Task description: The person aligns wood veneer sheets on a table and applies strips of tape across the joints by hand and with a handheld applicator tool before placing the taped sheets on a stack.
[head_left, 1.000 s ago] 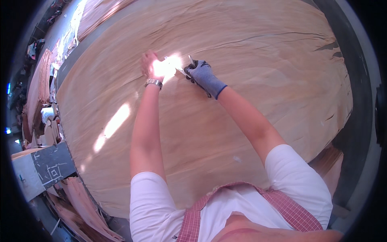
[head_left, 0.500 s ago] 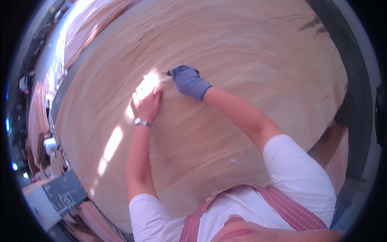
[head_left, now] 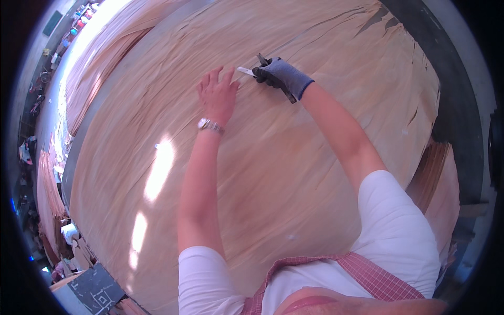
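Note:
A broad, light brown sheet of wood veneer with wavy grain lies under both hands. My left hand is bare, with a metal watch on its wrist. Its fingers are spread over the veneer and hold nothing. To its right, my right hand wears a grey-blue glove with dark fingertips. It grips a dark, narrow, bar-shaped tool, whose exact kind is hidden. A short white strip sticks out from the gloved fingertips toward my left hand.
More veneer lies beyond a grey gap at the upper left. Stacked sheets stand at the right. A dark box with white markings and a white roll are at the lower left. Torn slits show at the veneer's far right corner.
Both hands have moved away to the right and farther from me, out of the bright light patch. The left fingers have spread. The tool and white strip moved with my right hand.

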A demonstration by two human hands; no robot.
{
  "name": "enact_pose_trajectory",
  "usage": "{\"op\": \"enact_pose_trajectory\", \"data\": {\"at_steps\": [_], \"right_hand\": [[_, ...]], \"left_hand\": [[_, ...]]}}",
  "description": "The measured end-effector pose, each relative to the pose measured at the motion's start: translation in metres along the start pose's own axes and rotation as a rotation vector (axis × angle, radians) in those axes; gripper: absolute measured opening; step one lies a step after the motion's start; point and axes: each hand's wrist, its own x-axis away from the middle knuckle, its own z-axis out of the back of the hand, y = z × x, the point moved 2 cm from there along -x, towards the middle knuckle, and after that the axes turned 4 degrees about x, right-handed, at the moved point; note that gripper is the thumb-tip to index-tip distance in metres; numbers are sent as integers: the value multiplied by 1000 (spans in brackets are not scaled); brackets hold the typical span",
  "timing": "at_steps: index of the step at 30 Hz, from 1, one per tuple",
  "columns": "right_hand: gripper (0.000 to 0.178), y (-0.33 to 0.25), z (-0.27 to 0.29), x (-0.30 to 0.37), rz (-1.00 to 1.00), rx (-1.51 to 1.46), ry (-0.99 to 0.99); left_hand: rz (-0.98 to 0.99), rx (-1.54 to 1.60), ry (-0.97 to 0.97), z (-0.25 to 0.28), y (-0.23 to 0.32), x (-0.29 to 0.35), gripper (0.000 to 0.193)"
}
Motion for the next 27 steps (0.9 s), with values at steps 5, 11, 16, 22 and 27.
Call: {"op": "enact_pose_trajectory", "data": {"at_steps": [5,11,16,22,27], "right_hand": [[27,7,7,11,9,-12,1],[25,41,16,-9,1,-104,-12],[21,33,11,-6,21,-64,-38],[16,42,11,-11,72,-72,-32],[18,-2,-29,-6,656,1454,310]], "left_hand": [[109,-52,-96,-36,20,-20,27],[172,59,-68,-43,26,-25,23],[19,53,63,-49,27,-13,16],[-110,-95,74,-54,49,-1,18],[-100,-137,-1,-65,38,7,21]]}}
